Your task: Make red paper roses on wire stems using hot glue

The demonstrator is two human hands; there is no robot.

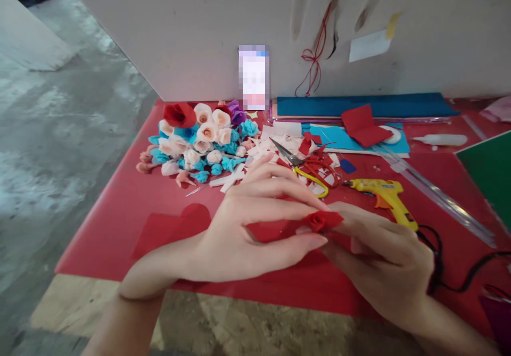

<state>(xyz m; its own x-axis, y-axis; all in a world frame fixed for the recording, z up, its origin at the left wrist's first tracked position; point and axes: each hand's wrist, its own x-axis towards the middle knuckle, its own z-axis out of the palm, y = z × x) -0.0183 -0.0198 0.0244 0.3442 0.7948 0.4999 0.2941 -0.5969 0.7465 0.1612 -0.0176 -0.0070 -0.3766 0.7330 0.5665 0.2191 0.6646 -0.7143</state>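
Observation:
A small red paper flower [318, 221] with a rolled spiral centre is held between my two hands, above the front of the table. My left hand [255, 223] pinches it from the left, thumb below and fingertips above. From the right, my right hand [385, 260] grips the flower's other side, its fingers partly hidden behind the petal. On the table left of my hands lies a red paper piece [159, 233] with a rounded end. Just beyond my left fingers rest scissors with yellow handles [315, 179], and a yellow glue gun [385, 191] lies beyond my right hand.
Finished paper flowers [199, 143] are heaped at the back left. Paper scraps [259, 143] surround the scissors. A phone [254, 76] leans on the wall. Blue paper [359, 106], a white bottle [441, 140], clear sticks [439, 196] and a black cord [459, 287] lie rightward.

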